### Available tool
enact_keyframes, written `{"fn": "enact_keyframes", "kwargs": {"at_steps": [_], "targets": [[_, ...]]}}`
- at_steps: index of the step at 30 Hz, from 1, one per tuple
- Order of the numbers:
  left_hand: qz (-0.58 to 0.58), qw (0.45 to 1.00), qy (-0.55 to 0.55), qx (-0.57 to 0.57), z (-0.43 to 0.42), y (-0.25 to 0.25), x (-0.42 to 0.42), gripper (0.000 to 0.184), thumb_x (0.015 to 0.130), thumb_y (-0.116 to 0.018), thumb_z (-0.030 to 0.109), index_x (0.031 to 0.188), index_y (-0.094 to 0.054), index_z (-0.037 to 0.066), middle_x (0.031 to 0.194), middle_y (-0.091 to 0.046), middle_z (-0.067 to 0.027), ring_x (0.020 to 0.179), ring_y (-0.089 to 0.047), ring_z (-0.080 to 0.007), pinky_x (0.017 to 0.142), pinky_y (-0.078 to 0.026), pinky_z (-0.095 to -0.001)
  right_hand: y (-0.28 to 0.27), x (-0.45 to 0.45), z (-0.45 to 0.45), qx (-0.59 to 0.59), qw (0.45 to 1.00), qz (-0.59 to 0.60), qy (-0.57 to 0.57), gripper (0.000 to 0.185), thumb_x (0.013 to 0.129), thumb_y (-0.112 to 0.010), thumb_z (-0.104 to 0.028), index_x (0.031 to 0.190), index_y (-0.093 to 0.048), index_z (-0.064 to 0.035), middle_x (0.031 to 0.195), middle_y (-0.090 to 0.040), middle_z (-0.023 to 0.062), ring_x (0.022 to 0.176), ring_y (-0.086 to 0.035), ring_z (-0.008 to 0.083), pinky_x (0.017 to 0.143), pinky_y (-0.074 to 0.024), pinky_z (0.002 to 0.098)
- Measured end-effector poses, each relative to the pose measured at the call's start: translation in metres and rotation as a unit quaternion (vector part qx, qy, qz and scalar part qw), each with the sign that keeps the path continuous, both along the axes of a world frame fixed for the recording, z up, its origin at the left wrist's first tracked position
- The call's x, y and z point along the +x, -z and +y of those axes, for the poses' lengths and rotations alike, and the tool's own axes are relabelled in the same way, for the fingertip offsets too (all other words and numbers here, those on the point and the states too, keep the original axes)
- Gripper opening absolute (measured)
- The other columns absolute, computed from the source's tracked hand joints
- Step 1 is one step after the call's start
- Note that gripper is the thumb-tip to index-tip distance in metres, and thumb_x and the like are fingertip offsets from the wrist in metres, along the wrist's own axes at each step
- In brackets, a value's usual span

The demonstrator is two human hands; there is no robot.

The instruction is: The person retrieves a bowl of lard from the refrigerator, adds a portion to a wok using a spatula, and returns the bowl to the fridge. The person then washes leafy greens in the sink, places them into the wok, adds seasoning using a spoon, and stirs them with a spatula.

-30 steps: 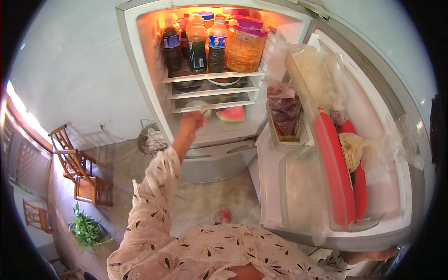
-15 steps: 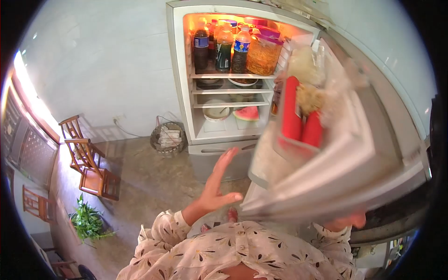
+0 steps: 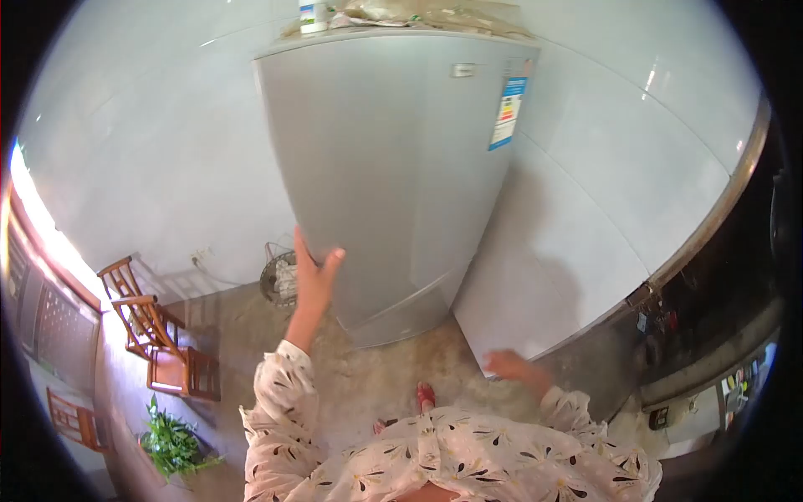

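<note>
The tall grey refrigerator [image 3: 376, 167] stands in front of me with its door closed. At the left edge of the door is my left hand [image 3: 314, 280], fingers spread and thumb lying against the front; nothing is held in it. My right hand [image 3: 514, 366] hangs low, to the right of the refrigerator and apart from it. It looks slightly blurred, with loosely bent fingers and nothing visible in it. A blue and white energy label [image 3: 507, 113] is stuck near the door's upper right. What is inside the refrigerator is hidden.
A white bottle [image 3: 313, 15] and plastic bags [image 3: 401, 12] lie on top of the refrigerator. Beside it on the floor is a basket [image 3: 278, 278]. Wooden chairs [image 3: 180, 368] and a leafy plant [image 3: 174, 439] stand left. A dark counter [image 3: 711, 326] runs along the right.
The refrigerator door has swung from wide open to closed, hiding the shelves with bottles and food. My left hand has moved up and left to the door's edge; my right hand has come away from the door.
</note>
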State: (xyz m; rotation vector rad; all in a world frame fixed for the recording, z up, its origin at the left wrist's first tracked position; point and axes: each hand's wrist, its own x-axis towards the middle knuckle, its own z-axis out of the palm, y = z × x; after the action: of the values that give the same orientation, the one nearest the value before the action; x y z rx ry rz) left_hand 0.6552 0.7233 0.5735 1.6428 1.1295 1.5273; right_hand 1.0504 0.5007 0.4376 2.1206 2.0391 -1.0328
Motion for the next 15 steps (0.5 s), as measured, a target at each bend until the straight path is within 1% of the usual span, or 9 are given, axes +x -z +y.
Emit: {"fn": "enact_keyframes", "kwargs": {"at_steps": [1,2,4,5,8,10,12,14,15], "targets": [[-0.002,1.0,-0.001,0.003,0.028,0.013,-0.01,0.083,0.084,-0.067,0.021,0.142,-0.014,-0.007,0.136,-0.04,-0.0221,0.125,-0.04,-0.0282,0.104,-0.032,-0.0364,0.037,0.015,-0.027,-0.098,0.995,0.027,0.022,0.033,0.086,-0.056,-0.034,0.101,-0.062,-0.0057,0.1,-0.064,0.0172,0.086,-0.061,0.036,0.077,-0.0479,0.0444],[0.005,1.0,-0.011,-0.001,0.049,0.014,-0.019,0.081,0.084,-0.066,0.023,0.141,-0.016,-0.007,0.136,-0.04,-0.0236,0.126,-0.04,-0.0297,0.104,-0.032,-0.0367,0.033,0.015,-0.061,-0.031,0.989,0.138,0.032,0.034,0.087,-0.053,-0.035,0.101,-0.062,-0.0056,0.099,-0.063,0.0176,0.084,-0.061,0.036,0.078,-0.0475,0.0448],[0.065,0.996,-0.055,0.02,0.097,0.021,-0.035,0.076,0.086,-0.064,0.027,0.139,-0.022,-0.008,0.135,-0.04,-0.0265,0.125,-0.041,-0.033,0.104,-0.032,-0.0369,0.068,0.031,-0.129,0.039,0.97,0.24,0.01,0.035,0.088,-0.048,-0.036,0.101,-0.061,-0.0055,0.097,-0.063,0.0179,0.081,-0.061,0.036,0.078,-0.0468,0.0454],[0.118,0.988,-0.088,0.046,0.122,0.028,-0.042,0.073,0.087,-0.063,0.03,0.137,-0.026,-0.008,0.133,-0.041,-0.0281,0.125,-0.042,-0.0347,0.104,-0.032,-0.0369,0.105,0.045,-0.16,0.04,0.971,0.235,-0.021,0.035,0.088,-0.047,-0.035,0.101,-0.061,-0.0056,0.097,-0.063,0.0177,0.08,-0.06,0.0361,0.077,-0.0465,0.0456],[0.155,0.977,-0.147,-0.013,0.169,0.05,-0.054,0.07,0.087,-0.062,0.034,0.134,-0.033,-0.009,0.128,-0.046,-0.0288,0.122,-0.044,-0.0373,0.102,-0.034,-0.0375,0.124,0.032,-0.24,-0.054,0.996,0.034,-0.066,0.03,0.085,-0.051,-0.032,0.093,-0.064,-0.0059,0.089,-0.064,0.0155,0.077,-0.061,0.0326,0.071,-0.0466,0.0442],[0.125,0.985,-0.119,-0.017,0.171,0.047,-0.062,0.07,0.087,-0.062,0.036,0.135,-0.035,-0.006,0.124,-0.051,-0.0265,0.117,-0.049,-0.0354,0.098,-0.038,-0.037,0.151,0.035,-0.268,-0.134,0.991,0.007,-0.027,0.029,0.085,-0.053,-0.032,0.092,-0.064,-0.0065,0.086,-0.064,0.013,0.074,-0.061,0.0295,0.068,-0.0472,0.0416],[0.099,0.988,-0.12,0.018,0.203,0.075,-0.078,0.073,0.085,-0.064,0.036,0.139,-0.031,-0.001,0.123,-0.053,-0.0249,0.114,-0.053,-0.0322,0.094,-0.042,-0.0372,0.178,0.035,-0.28,-0.178,0.983,0.013,0.04,0.029,0.084,-0.054,-0.033,0.091,-0.065,-0.0071,0.084,-0.065,0.0106,0.07,-0.061,0.0263,0.064,-0.0478,0.0389],[-0.006,0.989,-0.129,-0.071,0.203,0.085,-0.095,0.075,0.086,-0.065,0.03,0.143,-0.024,0.004,0.129,-0.05,-0.0173,0.108,-0.055,-0.0237,0.089,-0.044,-0.0336,0.206,0.041,-0.278,-0.198,0.973,0.031,0.112,0.028,0.084,-0.056,-0.033,0.09,-0.065,-0.0077,0.081,-0.065,0.0081,0.067,-0.061,0.0232,0.061,-0.0484,0.0363],[-0.11,0.982,-0.111,-0.108,0.182,0.081,-0.095,0.075,0.087,-0.065,0.027,0.144,-0.022,0.004,0.13,-0.048,-0.0169,0.108,-0.054,-0.0237,0.088,-0.045,-0.0341,0.22,0.042,-0.275,-0.199,0.966,0.055,0.157,0.028,0.083,-0.057,-0.034,0.09,-0.065,-0.008,0.08,-0.066,0.0069,0.065,-0.061,0.0216,0.059,-0.0487,0.035]]}}
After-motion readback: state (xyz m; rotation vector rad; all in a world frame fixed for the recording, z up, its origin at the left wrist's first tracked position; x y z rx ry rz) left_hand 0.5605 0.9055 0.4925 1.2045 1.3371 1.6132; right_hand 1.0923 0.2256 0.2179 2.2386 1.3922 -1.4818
